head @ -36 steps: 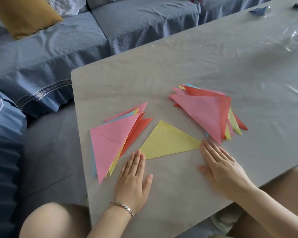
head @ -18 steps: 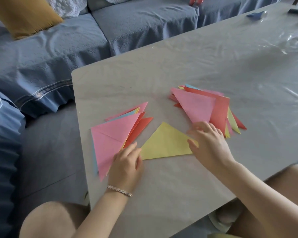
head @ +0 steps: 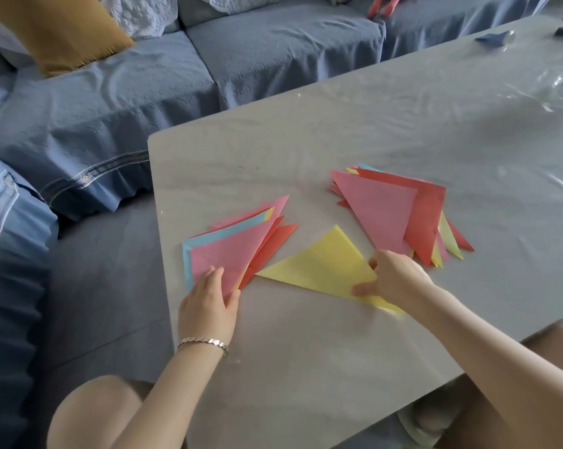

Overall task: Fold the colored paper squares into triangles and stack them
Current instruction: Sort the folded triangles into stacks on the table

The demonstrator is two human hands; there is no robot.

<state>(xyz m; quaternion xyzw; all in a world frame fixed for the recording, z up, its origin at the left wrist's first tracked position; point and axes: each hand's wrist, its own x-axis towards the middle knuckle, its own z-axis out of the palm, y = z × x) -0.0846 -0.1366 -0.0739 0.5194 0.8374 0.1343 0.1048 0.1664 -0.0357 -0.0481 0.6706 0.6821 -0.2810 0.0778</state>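
Grabbing the yellow triangle point(head: 322, 265) now: a second ago the right hand point(head: 393, 278) lay flat on the table point(head: 306, 367), now it pinches that sheet's right corner. Left hand point(head: 209, 299) has slid onto the left stack point(head: 235, 251), fingers flat, holding nothing. Stacking looks next, I'd guess.

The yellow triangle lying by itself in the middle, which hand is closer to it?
Right. The right hand is touching the yellow triangle at its near right corner. The left hand rests on the left pile, apart from the yellow triangle's left tip.
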